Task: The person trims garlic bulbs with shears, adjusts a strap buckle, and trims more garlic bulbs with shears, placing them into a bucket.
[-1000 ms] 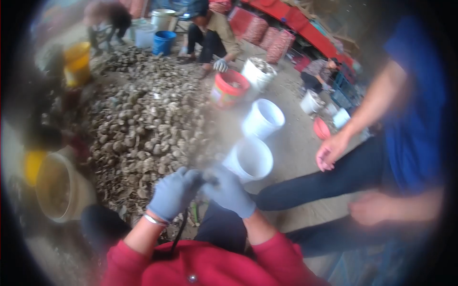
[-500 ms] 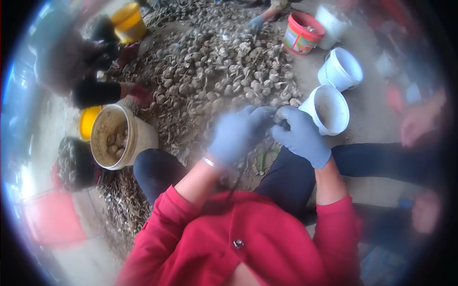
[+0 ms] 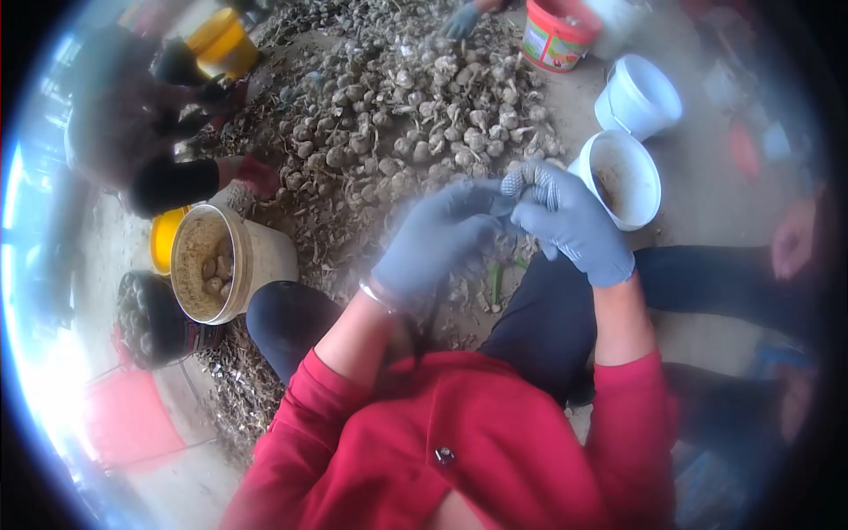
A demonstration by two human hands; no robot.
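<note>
My left hand [image 3: 442,234], in a grey glove, is closed, its fingertips meeting those of my right hand [image 3: 574,221] above the ground between my knees. The right hand, gloved alike, has its fingers curled in a pinch. Whatever lies between them is hidden by the fingers and too blurred to name. Just beyond them spreads a big heap of garlic bulbs [image 3: 424,132] with dry stalks and skins. A green stem [image 3: 496,283] lies on the ground below the right hand.
A whitish bucket [image 3: 269,265] with some bulbs stands by my left knee. At right are two white buckets [image 3: 649,93] [image 3: 640,181] and a red bucket [image 3: 552,44]. Yellow buckets [image 3: 225,49] [image 3: 165,238] stand at left, near a crouching person [image 3: 124,132]. Another person's gloved hand [image 3: 461,22] touches the heap.
My hands have stayed together while the right hand turned and its fingers curled more. The view has shifted slightly, and the other person's gloved hand at the far side has moved.
</note>
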